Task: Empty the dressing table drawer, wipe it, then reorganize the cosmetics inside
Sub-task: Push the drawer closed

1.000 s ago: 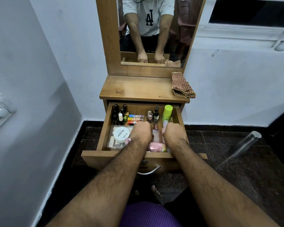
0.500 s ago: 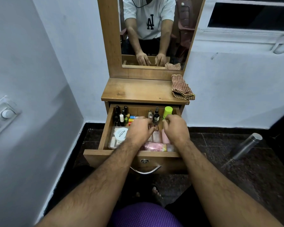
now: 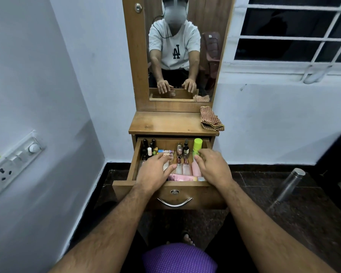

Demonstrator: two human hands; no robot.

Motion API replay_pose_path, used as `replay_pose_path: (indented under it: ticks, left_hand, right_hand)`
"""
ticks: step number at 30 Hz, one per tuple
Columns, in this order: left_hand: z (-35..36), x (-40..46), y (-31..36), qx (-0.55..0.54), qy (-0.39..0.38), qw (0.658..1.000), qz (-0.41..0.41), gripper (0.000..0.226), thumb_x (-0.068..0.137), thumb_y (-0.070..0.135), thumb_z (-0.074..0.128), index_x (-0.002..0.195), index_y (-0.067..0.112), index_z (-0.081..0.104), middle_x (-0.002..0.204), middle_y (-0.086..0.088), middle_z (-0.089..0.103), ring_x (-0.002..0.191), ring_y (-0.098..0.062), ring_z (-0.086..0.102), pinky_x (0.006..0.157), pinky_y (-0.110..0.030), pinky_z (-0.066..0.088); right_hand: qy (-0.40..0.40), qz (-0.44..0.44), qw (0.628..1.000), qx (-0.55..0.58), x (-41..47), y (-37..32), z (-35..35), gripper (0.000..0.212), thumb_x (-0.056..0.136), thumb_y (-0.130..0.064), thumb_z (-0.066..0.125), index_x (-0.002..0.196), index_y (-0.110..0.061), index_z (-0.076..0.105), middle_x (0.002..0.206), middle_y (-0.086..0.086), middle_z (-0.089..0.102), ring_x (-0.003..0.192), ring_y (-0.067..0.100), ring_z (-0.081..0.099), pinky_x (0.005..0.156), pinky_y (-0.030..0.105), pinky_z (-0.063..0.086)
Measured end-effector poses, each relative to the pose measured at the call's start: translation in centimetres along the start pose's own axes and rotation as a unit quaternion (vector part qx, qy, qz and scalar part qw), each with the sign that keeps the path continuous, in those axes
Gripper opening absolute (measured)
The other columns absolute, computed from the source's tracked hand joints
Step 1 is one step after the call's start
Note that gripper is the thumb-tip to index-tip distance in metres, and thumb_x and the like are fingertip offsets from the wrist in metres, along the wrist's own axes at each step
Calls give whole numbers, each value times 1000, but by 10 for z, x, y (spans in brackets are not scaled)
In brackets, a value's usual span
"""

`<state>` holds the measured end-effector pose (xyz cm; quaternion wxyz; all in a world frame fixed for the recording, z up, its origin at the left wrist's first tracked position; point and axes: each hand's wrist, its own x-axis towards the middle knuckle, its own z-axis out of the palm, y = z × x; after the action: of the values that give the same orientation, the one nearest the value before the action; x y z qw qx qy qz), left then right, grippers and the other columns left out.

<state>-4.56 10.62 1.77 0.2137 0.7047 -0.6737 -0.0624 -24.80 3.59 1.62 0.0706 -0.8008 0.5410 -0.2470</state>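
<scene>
a: nearest to us, what are the two hands doing?

b: both reach over the front edge of the open drawer (image 3: 185,196). the left hand (image 3: 156,170) has its fingers spread and fairly straight above the clear bottles (image 3: 182,168), with a small clear bottle (image 3: 168,154) blurred at its fingertips. i cannot tell whether it pinches that one or only touches it. the right hand (image 3: 212,166) has loosely curled fingers just beside the lime green bottle (image 3: 197,145). whether it holds anything, i cannot tell either.

a: and the cosmetics?

b: all inside the drawer, it seems. a pink tube (image 3: 183,177) lies flat along the front wall. behind it stand the clear and pink bottles, then the dark dropper bottles (image 3: 186,148), with the nail polish bottles (image 3: 149,147) in the back left corner.

a: so which step is this?

b: emptying, i'd judge, and barely begun. the counter (image 3: 165,123) above carries only a folded checked cloth (image 3: 211,119) at its right end, below the mirror (image 3: 182,48).

a: how to do it well?

b: lift the tall upright bottles first, one in each hand, gripped low on the body so neighbours don't topple. set them toward the left of the counter, well apart from the cloth, which is needed for wiping. keep like with like as they come out. take the flat tube and small polishes last.
</scene>
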Motion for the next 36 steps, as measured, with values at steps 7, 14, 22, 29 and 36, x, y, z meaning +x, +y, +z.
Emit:
replay_pose_path:
  ticks: [7,14,22,29,36]
  left_hand:
    - [-10,-36,-2,82,0,997,1,59,99,59,37,147,25,45,156,-1,38,144,-19,33,118,-38,28]
    - [1,-71,-16,139,-43,989,-12,76,94,69,13,156,26,25,164,-5,17,153,-24,5,123,-47,2]
    - [16,-70,-26,178,-21,984,5,97,80,79,-4,158,25,13,166,-10,3,152,-29,-6,122,-49,-5]
    - [29,-46,-36,175,6,984,16,86,88,75,12,157,24,18,165,-11,5,152,-30,-5,122,-49,-6]
    - [37,-14,-48,189,25,981,28,85,88,74,11,158,26,16,166,-9,2,152,-28,-9,122,-50,-5]
  right_hand:
    - [-92,5,992,-82,-37,-9,-17,56,103,-51,29,149,-20,38,158,3,34,148,23,23,119,45,24]
    - [-123,19,985,-124,-78,-20,-14,68,101,-60,18,159,-26,9,166,3,2,153,24,-9,120,48,-7]
    - [-111,40,982,-146,-84,-10,14,76,96,-68,12,158,-28,-5,165,4,-14,150,25,-20,117,49,-16]
    - [-93,36,983,-151,-60,-2,24,75,97,-67,19,158,-30,-4,166,4,-12,151,26,-18,117,48,-14]
    - [-68,32,987,-144,-30,6,37,77,93,-68,9,158,-29,-4,165,3,-14,151,25,-19,115,47,-17]
